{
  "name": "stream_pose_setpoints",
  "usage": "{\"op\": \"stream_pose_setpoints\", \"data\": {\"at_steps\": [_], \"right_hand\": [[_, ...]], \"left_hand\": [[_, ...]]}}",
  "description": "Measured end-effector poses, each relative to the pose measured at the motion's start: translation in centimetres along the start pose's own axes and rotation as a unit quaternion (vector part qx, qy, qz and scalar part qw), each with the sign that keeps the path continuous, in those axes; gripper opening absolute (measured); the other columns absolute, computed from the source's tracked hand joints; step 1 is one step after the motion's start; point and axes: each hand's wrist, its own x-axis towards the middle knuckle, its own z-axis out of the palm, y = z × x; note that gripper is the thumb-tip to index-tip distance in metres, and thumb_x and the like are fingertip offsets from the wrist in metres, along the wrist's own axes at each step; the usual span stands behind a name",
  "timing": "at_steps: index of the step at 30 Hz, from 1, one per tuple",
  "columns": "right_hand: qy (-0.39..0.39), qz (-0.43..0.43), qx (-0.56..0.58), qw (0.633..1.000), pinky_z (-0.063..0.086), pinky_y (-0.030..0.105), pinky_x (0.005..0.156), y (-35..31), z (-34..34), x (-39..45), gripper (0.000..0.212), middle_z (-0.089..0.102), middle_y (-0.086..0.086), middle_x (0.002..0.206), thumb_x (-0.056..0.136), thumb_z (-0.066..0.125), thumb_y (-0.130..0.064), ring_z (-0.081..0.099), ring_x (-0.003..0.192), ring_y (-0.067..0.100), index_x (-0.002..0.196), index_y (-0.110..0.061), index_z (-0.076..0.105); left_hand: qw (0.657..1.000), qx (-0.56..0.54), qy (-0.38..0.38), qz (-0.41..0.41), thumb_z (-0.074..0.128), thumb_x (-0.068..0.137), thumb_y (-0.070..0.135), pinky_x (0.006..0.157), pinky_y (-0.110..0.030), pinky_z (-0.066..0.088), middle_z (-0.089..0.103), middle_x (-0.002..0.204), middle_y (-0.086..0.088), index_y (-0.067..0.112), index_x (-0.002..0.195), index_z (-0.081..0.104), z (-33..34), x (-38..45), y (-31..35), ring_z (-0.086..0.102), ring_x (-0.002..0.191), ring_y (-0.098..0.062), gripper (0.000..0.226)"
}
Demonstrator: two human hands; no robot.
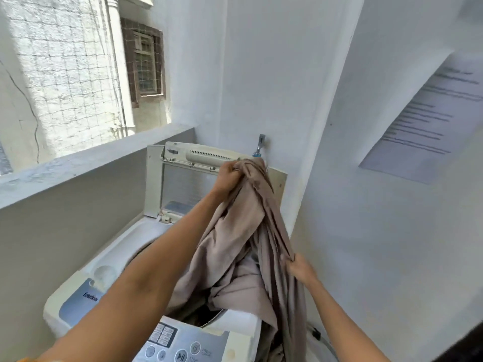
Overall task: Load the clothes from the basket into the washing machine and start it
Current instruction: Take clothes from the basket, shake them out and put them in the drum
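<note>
A white top-loading washing machine [122, 246] stands in front of me with its folding lid [167, 184] raised against the back wall. My left hand [228, 176] grips the top of a long beige cloth [235, 246] and holds it high above the drum opening. My right hand [300, 267] clutches the same cloth lower down on its right edge. The cloth's lower folds bunch in the drum mouth, and one length hangs down over the machine's right side. The control panel [180, 346] with buttons lies at the near edge. No basket is in view.
A water tap [260, 143] sticks out of the white wall behind the lid. A low ledge [78, 163] with a netted opening runs along the left. A printed paper sheet [428, 116] hangs on the right wall, which stands close beside the machine.
</note>
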Motion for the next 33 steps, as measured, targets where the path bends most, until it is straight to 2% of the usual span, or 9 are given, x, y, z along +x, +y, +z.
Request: {"op": "stream_pose_setpoints", "data": {"at_steps": [5,9,14,18,22,25,27,29,33], "right_hand": [[0.148,-0.019,0.037,0.988,0.048,0.036,0.085,-3.2,-5.7,0.9,0.034,0.065,0.018,0.116,0.087,0.042,-0.016,0.059,0.107,0.036,0.114,-0.015,0.062],[0.29,-0.112,0.144,0.939,0.045,0.042,0.087,-12.0,-14.0,-0.4,0.036,0.062,0.026,0.116,0.087,0.037,-0.009,0.057,0.109,0.04,0.111,-0.003,0.062],[0.363,-0.263,0.213,0.868,0.044,0.04,0.095,-26.0,-24.7,-4.4,0.055,0.061,0.023,0.122,0.081,0.027,-0.024,0.055,0.115,0.034,0.114,0.0,0.064],[0.317,-0.313,0.217,0.868,0.048,0.045,0.095,-33.1,-27.0,-5.4,0.056,0.066,0.015,0.115,0.074,0.028,-0.025,0.06,0.107,0.031,0.109,-0.008,0.068],[0.285,-0.285,0.197,0.894,0.044,0.033,0.089,-34.6,-21.9,-5.0,0.041,0.062,0.015,0.12,0.091,0.03,-0.013,0.057,0.112,0.029,0.115,-0.004,0.064],[0.24,-0.238,0.171,0.926,0.035,0.026,0.079,-33.8,-17.6,-3.4,0.037,0.058,0.017,0.125,0.094,0.032,-0.011,0.054,0.115,0.03,0.117,-0.001,0.06],[0.213,-0.215,0.163,0.939,0.034,0.026,0.077,-33.2,-15.4,-2.2,0.035,0.058,0.018,0.124,0.092,0.034,-0.011,0.055,0.112,0.029,0.116,-0.001,0.059],[0.19,-0.197,0.161,0.948,0.038,0.028,0.08,-32.6,-13.5,-1.4,0.034,0.058,0.018,0.124,0.091,0.036,-0.013,0.055,0.111,0.029,0.116,-0.002,0.058],[0.132,-0.186,0.155,0.961,0.043,0.031,0.081,-32.6,-11.0,-1.0,0.034,0.058,0.019,0.121,0.09,0.035,-0.008,0.056,0.108,0.03,0.115,0.001,0.056]], "left_hand": [[0.992,-0.03,0.118,0.04,0.043,0.078,-0.01,0.066,-0.023,0.045,0.061,0.063,0.01,0.011,0.071,0.064,-2.4,1.3,3.2,0.052,0.056,0.013,0.03],[0.98,-0.048,0.179,0.073,0.044,0.076,-0.011,0.066,-0.028,0.047,0.064,0.058,0.015,0.02,0.064,0.062,-7.9,4.0,6.1,0.055,0.063,0.001,0.038],[0.971,0.072,0.207,0.093,0.054,0.072,0.02,0.068,-0.031,0.043,0.064,0.071,-0.003,0.02,0.067,0.064,-16.7,5.4,9.0,0.056,0.072,-0.013,0.011],[0.964,0.234,0.124,0.027,0.056,0.067,0.039,0.078,-0.036,0.046,0.068,0.092,-0.012,0.014,0.09,0.068,-19.8,2.7,8.2,0.063,0.092,-0.026,0.036],[0.953,0.283,-0.007,-0.109,0.065,0.079,0.025,0.078,-0.023,0.035,0.057,0.102,-0.007,0.002,0.115,0.061,-18.8,-0.4,4.4,0.055,0.109,-0.024,0.043],[0.88,0.353,-0.182,-0.261,0.069,0.074,0.016,0.097,-0.038,0.04,0.045,0.116,-0.001,0.016,0.124,0.049,-18.0,-1.9,2.9,0.044,0.124,-0.025,0.054],[0.882,0.304,-0.229,-0.279,0.065,0.066,0.018,0.108,-0.047,0.03,0.04,0.133,0.006,0.026,0.139,0.036,-17.4,-1.9,2.9,0.035,0.129,-0.021,0.079],[0.926,0.179,-0.221,-0.247,0.059,0.062,0.024,0.108,-0.046,0.027,0.04,0.144,0.002,0.029,0.145,0.028,-16.2,-1.4,3.7,0.035,0.133,-0.022,0.089],[0.956,0.053,-0.24,-0.161,0.066,0.081,0.04,0.095,-0.028,0.04,0.05,0.129,0.006,0.024,0.143,0.034,-12.2,-0.4,6.3,0.05,0.118,-0.01,0.071]]}}
